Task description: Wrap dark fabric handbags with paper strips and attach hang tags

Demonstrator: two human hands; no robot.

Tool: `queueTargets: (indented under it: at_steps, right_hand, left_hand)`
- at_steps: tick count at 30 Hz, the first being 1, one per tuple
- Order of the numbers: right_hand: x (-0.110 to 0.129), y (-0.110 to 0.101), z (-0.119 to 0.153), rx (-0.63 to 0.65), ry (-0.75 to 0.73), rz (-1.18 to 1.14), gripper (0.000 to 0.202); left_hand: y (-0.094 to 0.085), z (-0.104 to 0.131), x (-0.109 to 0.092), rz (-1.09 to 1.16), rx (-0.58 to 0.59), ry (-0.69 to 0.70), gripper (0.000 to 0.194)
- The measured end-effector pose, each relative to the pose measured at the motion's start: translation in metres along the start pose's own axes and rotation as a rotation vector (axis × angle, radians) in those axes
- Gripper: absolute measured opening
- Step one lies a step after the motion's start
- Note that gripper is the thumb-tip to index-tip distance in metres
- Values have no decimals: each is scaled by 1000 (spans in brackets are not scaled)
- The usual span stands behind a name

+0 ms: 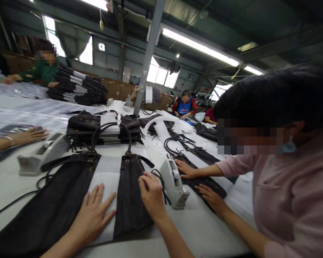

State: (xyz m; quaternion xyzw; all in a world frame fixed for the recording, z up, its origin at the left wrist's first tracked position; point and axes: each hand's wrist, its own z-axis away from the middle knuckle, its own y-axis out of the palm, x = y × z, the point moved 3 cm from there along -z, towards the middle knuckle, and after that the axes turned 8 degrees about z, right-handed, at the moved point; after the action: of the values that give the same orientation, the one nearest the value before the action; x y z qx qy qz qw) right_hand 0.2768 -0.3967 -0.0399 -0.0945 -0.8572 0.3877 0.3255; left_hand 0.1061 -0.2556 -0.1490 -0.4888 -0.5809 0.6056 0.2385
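A dark handbag [70, 193] lies flat on the table before me, its two looped handles pointing away. Around its middle runs a white paper band [107, 166]. My left hand [93, 213] rests on that band and the dark panel beside it, fingers spread and holding nothing. At the bag's right edge is my right hand [152, 195], its fingers curled in and thumb close to them; whatever they pinch is too small or hidden to make out. Just right of it stands a grey tape dispenser [174, 184].
Another tape dispenser [41, 154] stands left of the bag. Behind it are stacked banded handbags [80, 125] and a metal post [148, 61]. At right a co-worker in pink [280, 193] presses both hands on another handbag [208, 181]. Another person's hand [29, 136] reaches in from the left.
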Motion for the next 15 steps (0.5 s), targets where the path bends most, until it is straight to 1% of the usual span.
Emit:
queueTargets:
  at_steps: [1, 3, 4, 5, 6, 7, 9, 15]
  right_hand:
    - [-20, -26, 1, -68, 61, 11, 28]
    - [-66, -76, 2, -197, 251, 72, 34]
    - [-89, -94, 2, -208, 358, 81, 37]
    - [-110, -107, 2, -157, 450, 63, 38]
    - [-128, -115, 1, -111, 516, 44, 38]
    - [-141, -119, 1, -64, 560, 23, 37]
    - [-155, -119, 1, -18, 597, -7, 34]
    - [-155, -105, 2, 6, 660, -74, 29]
  left_hand:
    - [2, 1, 1, 1, -10, 8, 55]
    - [4, 2, 1, 3, -28, 23, 55]
    - [4, 2, 1, 2, -34, 28, 54]
    - [4, 3, 1, 2, -39, 30, 54]
    - [4, 3, 1, 0, -42, 31, 54]
    - [4, 3, 1, -2, -45, 31, 54]
    - [5, 3, 2, -10, -54, 34, 54]
    - [10, 4, 6, -25, -79, 50, 53]
